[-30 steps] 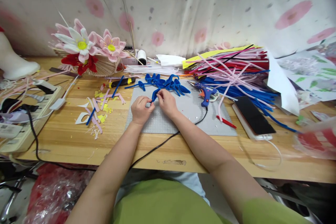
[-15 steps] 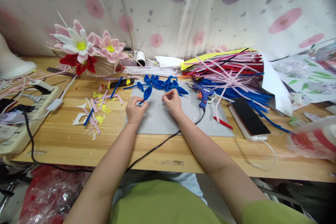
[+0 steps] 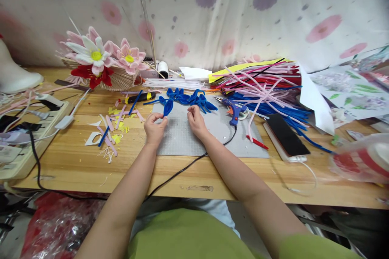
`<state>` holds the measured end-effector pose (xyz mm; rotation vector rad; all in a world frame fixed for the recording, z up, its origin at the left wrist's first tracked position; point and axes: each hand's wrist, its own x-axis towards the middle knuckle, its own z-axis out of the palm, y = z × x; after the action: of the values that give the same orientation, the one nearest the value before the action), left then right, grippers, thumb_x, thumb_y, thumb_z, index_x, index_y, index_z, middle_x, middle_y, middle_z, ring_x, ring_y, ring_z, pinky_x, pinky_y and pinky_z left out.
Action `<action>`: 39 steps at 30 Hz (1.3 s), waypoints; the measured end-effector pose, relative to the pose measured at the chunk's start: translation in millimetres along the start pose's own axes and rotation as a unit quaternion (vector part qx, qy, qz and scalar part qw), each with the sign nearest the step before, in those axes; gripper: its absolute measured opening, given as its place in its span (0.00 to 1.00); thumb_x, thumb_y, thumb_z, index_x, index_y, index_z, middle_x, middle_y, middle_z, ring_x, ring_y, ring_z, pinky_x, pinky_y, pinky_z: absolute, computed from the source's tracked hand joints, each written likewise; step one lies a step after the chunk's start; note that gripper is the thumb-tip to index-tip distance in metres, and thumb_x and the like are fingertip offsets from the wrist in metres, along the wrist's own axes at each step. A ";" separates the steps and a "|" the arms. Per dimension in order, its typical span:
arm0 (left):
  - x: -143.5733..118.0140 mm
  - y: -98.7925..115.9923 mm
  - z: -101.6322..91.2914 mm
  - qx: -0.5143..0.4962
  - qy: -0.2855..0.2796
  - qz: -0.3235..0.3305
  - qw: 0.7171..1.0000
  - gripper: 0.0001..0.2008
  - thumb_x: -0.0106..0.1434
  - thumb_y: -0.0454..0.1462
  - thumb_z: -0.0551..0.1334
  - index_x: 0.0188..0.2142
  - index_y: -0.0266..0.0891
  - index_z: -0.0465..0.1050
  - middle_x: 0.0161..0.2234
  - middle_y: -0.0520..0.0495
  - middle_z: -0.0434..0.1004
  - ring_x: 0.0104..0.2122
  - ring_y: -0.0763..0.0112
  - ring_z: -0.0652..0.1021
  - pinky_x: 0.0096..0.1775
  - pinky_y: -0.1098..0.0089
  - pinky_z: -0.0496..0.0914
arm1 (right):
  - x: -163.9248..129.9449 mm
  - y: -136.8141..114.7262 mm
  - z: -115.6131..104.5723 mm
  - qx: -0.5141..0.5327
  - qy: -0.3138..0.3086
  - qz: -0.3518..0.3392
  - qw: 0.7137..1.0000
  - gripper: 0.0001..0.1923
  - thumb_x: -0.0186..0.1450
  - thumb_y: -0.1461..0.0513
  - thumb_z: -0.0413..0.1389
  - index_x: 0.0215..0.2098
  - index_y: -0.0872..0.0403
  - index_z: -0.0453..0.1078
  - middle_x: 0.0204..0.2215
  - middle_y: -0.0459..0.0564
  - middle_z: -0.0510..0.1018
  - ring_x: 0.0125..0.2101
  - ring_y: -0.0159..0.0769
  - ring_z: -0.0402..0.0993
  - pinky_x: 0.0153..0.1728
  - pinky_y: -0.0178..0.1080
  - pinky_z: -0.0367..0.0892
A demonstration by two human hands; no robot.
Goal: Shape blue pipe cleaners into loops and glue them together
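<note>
My left hand (image 3: pixel 154 128) pinches the lower end of a blue pipe-cleaner petal (image 3: pixel 168 108), a pointed loop standing upright above the fingertips. To its right, apart from the petal, is my right hand (image 3: pixel 196 122), with its fingers curled and fingertips together. Whether anything small lies between them is too fine to see. Both hands are over a grey cutting mat (image 3: pixel 179 139). Just behind them lie several more blue pipe-cleaner petals (image 3: pixel 199 99) in a row along the mat's far edge.
A blue glue gun (image 3: pixel 236 111) lies right on the mat, its black cord (image 3: pixel 182 170) running under my right forearm. Bundled pipe cleaners (image 3: pixel 267 85), a phone (image 3: pixel 287 134), yellow-and-pink scraps (image 3: pixel 117 127), a black-yellow cutter (image 3: pixel 140 97), fuzzy flowers (image 3: pixel 97 54) and a power strip (image 3: pixel 57 119) surround it.
My right hand has turned a little, its fingers curling further inward. The petal in my left hand has tilted to stand more upright. The view has shifted slightly.
</note>
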<state>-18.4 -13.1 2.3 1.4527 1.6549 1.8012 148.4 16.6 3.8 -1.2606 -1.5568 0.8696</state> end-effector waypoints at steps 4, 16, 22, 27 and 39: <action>-4.4 5.5 2.7 -0.016 -0.041 0.024 0.999 0.04 0.49 0.35 0.63 0.25 0.36 0.71 0.27 0.50 0.72 0.30 0.74 0.74 0.35 0.71 0.71 | -0.3 -6.2 8.7 0.201 -0.076 0.060 0.975 0.14 0.56 0.55 0.53 0.37 0.50 0.55 0.22 0.40 0.68 0.21 0.28 0.65 0.25 0.33 0.62; -8.4 16.7 5.2 -0.026 -0.143 0.034 0.989 0.05 0.51 0.37 0.65 0.27 0.37 0.74 0.28 0.49 0.74 0.31 0.73 0.75 0.36 0.69 0.70 | 4.2 -17.2 16.4 0.324 -0.088 0.123 0.934 0.28 0.44 0.54 0.64 0.34 0.51 0.54 0.19 0.37 0.71 0.18 0.25 0.67 0.23 0.31 0.63; -8.2 15.1 6.8 -0.087 -0.163 -0.042 0.982 0.16 0.49 0.42 0.66 0.36 0.37 0.72 0.38 0.45 0.72 0.38 0.69 0.75 0.42 0.67 0.70 | 3.6 -16.2 16.6 0.316 -0.070 0.130 0.937 0.28 0.43 0.54 0.64 0.35 0.51 0.54 0.19 0.37 0.71 0.17 0.25 0.65 0.21 0.31 0.60; 0.0 9.1 8.2 -0.091 -0.184 -0.047 0.977 0.13 0.52 0.45 0.63 0.28 0.37 0.73 0.33 0.45 0.73 0.38 0.68 0.73 0.44 0.65 0.67 | 4.8 -21.0 13.2 0.297 -0.085 0.098 0.946 0.24 0.44 0.54 0.64 0.32 0.52 0.58 0.20 0.38 0.69 0.17 0.23 0.61 0.19 0.30 0.57; 5.1 31.5 17.1 -0.079 -0.276 -0.123 0.950 0.08 0.48 0.40 0.64 0.21 0.37 0.71 0.26 0.50 0.69 0.30 0.72 0.70 0.36 0.70 0.64 | 10.5 -28.7 -4.3 0.263 -0.131 0.116 0.949 0.17 0.48 0.52 0.60 0.31 0.54 0.68 0.23 0.41 0.69 0.19 0.23 0.60 0.20 0.30 0.57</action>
<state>5.5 -8.7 29.1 1.4307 1.3013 1.2124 142.7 20.3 33.9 -0.9704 -1.2582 1.5409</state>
